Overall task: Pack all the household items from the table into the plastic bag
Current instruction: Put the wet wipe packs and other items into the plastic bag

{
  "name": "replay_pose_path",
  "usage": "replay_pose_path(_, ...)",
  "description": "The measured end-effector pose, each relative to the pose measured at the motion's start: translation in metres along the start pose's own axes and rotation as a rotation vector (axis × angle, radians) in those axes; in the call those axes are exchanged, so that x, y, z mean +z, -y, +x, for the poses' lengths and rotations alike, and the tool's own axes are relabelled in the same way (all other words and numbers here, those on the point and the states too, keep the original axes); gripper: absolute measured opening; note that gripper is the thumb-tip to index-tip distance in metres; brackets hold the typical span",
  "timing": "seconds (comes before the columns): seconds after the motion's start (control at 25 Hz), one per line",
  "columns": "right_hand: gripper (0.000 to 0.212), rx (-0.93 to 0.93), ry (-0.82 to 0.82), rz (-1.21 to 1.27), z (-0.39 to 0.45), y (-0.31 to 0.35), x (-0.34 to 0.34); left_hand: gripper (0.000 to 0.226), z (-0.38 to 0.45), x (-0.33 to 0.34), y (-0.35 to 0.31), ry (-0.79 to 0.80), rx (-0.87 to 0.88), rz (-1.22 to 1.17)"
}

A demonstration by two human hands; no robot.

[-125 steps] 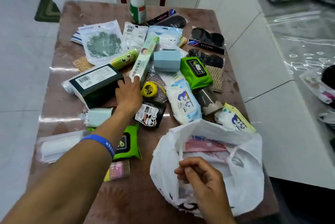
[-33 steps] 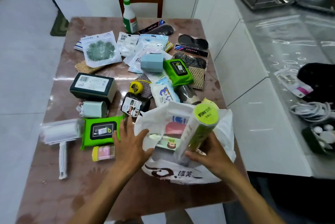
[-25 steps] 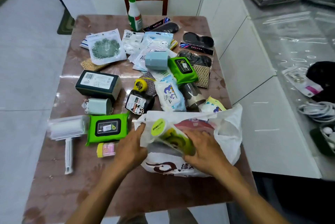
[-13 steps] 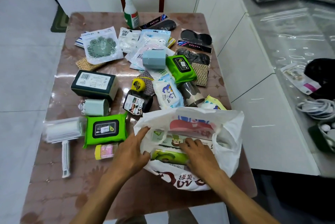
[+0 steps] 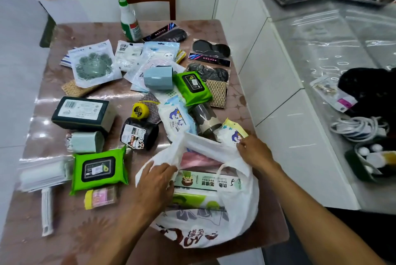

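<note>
1. At the near edge of the brown glossy worktop [image 5: 64, 228], the white thin plastic bag [image 5: 240, 207] is lying open-mouthed, already holding a long green-and-white printed box [image 5: 205, 182] and a green avocado-print roll [image 5: 192, 200].
2. The left hand [image 5: 156, 181] is pinching the bag's left rim, its grip closed on the film; the right hand [image 5: 255, 152] is closing its fingertips on the small yellow-and-white tissue pack [image 5: 230, 133] just beyond the far rim.
3. Risk: the bag's near side is overhanging the worktop edge, so added weight could be tipping it toward the floor.
4. Risk: the pinched film is thin; pulling harder could be stretching or tearing the rim.
5. Risk: the tissue pack is touching the dark cylindrical tumbler [image 5: 203, 119], which may be rolling when the pack lifts.
6. Most items, such as the green flat wet-wipe pack [image 5: 98, 169] and black rectangular box [image 5: 82, 113], are lying unpacked, well apart from the bag.
</note>
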State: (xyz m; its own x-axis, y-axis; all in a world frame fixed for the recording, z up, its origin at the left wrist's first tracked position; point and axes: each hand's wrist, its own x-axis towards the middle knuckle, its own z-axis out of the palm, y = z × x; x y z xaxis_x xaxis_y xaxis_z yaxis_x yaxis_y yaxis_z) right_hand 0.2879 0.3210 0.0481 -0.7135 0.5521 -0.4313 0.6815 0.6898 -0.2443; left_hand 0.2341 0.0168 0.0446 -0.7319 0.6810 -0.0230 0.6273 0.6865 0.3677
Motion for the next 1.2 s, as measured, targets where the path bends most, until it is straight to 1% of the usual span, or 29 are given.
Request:
replay_pose_path(0.04, 0.023, 0.020, -0.072, 0.008, 0.002, -0.006, 0.007, 0.039, -0.002, 0.002, 0.000, 0.012, 0.010, -0.013)
replay_pose_path(0.08, 0.028, 0.039, -0.143, 0.022, 0.006, -0.012, 0.010, 0.037, -0.004, 0.002, 0.000, 0.021, 0.009, -0.030)
replay_pose_path(0.12, 0.042, 0.068, -0.135, 0.049, 0.012, -0.018, 0.011, 0.035, -0.005, 0.002, -0.001, 0.025, -0.003, -0.053)
replay_pose_path(0.2, 0.077, 0.157, 0.060, 0.168, 0.023, -0.024, 0.009, 0.028, -0.006, -0.003, -0.002, 0.019, -0.077, -0.116)
replay_pose_path(0.24, 0.091, 0.177, 0.138, 0.171, 0.029, -0.025, 0.011, 0.026, -0.007, -0.004, -0.001, -0.011, -0.137, -0.150)
replay_pose_path(0.28, 0.101, 0.168, 0.173, 0.148, 0.036, -0.027, 0.016, 0.024, -0.007, -0.004, 0.001, -0.047, -0.203, -0.184)
replay_pose_path(0.32, 0.105, 0.145, 0.182, 0.130, 0.040, -0.026, 0.022, 0.022, -0.008, -0.006, 0.003, -0.077, -0.259, -0.211)
replay_pose_path(0.4, 0.101, 0.109, 0.129, 0.192, 0.036, -0.021, 0.027, 0.024, -0.007, -0.010, 0.004, -0.122, -0.302, -0.236)
replay_pose_path(0.48, 0.085, 0.114, 0.051, 0.277, 0.026, -0.022, 0.024, 0.030, -0.008, -0.018, 0.001, -0.126, -0.293, -0.196)
replay_pose_path(0.52, 0.073, 0.127, -0.014, 0.327, 0.019, -0.024, 0.020, 0.033, -0.008, -0.022, 0.000, -0.133, -0.277, -0.156)
replay_pose_path(0.6, 0.054, 0.157, -0.207, 0.446, 0.002, -0.032, 0.007, 0.043, -0.009, -0.022, -0.001, -0.119, -0.255, -0.121)
replay_pose_path(0.68, 0.048, 0.155, -0.402, 0.667, -0.028, -0.029, -0.015, 0.063, -0.011, -0.018, 0.002, -0.031, -0.274, -0.133)
replay_pose_path(0.72, 0.046, 0.122, -0.482, 0.796, -0.047, -0.023, -0.030, 0.071, -0.011, -0.015, 0.004, 0.001, -0.283, -0.149)
replay_pose_path(0.76, 0.045, 0.067, -0.517, 0.908, -0.065, -0.015, -0.045, 0.076, -0.010, -0.013, 0.006, 0.010, -0.284, -0.177)
replay_pose_path(0.8, 0.044, -0.014, -0.488, 0.990, -0.083, -0.001, -0.060, 0.078, -0.009, -0.013, 0.006, 0.000, -0.279, -0.213)
replay_pose_path(0.84, 0.045, -0.098, -0.402, 1.043, -0.097, 0.015, -0.069, 0.078, -0.007, -0.014, 0.007, -0.016, -0.275, -0.252)
replay_pose_path(0.88, 0.048, -0.149, -0.255, 1.056, -0.108, 0.033, -0.067, 0.078, -0.007, -0.016, 0.010, -0.026, -0.279, -0.291)
replay_pose_path(0.92, 0.052, -0.146, -0.066, 1.036, -0.115, 0.049, -0.056, 0.077, -0.007, -0.018, 0.012, -0.033, -0.289, -0.326)
replay_pose_path(0.96, 0.054, -0.105, 0.122, 0.962, -0.119, 0.063, -0.037, 0.076, -0.009, -0.019, 0.016, -0.040, -0.307, -0.357)
replay_pose_path(1.0, 0.055, -0.043, 0.274, 0.857, -0.122, 0.076, -0.013, 0.076, -0.012, -0.021, 0.020, -0.051, -0.325, -0.386)
replay_pose_path(1.04, 0.055, 0.011, 0.377, 0.757, -0.123, 0.081, 0.012, 0.076, -0.015, -0.023, 0.023, -0.060, -0.346, -0.416)
replay_pose_path(1.08, 0.056, 0.040, 0.436, 0.689, -0.122, 0.082, 0.035, 0.076, -0.018, -0.024, 0.025, -0.065, -0.359, -0.449)
replay_pose_path(1.12, 0.055, 0.038, 0.458, 0.661, -0.122, 0.083, 0.051, 0.077, -0.019, -0.026, 0.027, -0.063, -0.364, -0.482)
replay_pose_path(1.16, 0.050, 0.006, 0.439, 0.615, -0.120, 0.084, 0.061, 0.078, -0.021, -0.026, 0.027, -0.051, -0.361, -0.515)
replay_pose_path(1.2, 0.044, -0.070, 0.401, 0.526, -0.119, 0.090, 0.065, 0.080, -0.021, -0.026, 0.027, -0.037, -0.355, -0.542)
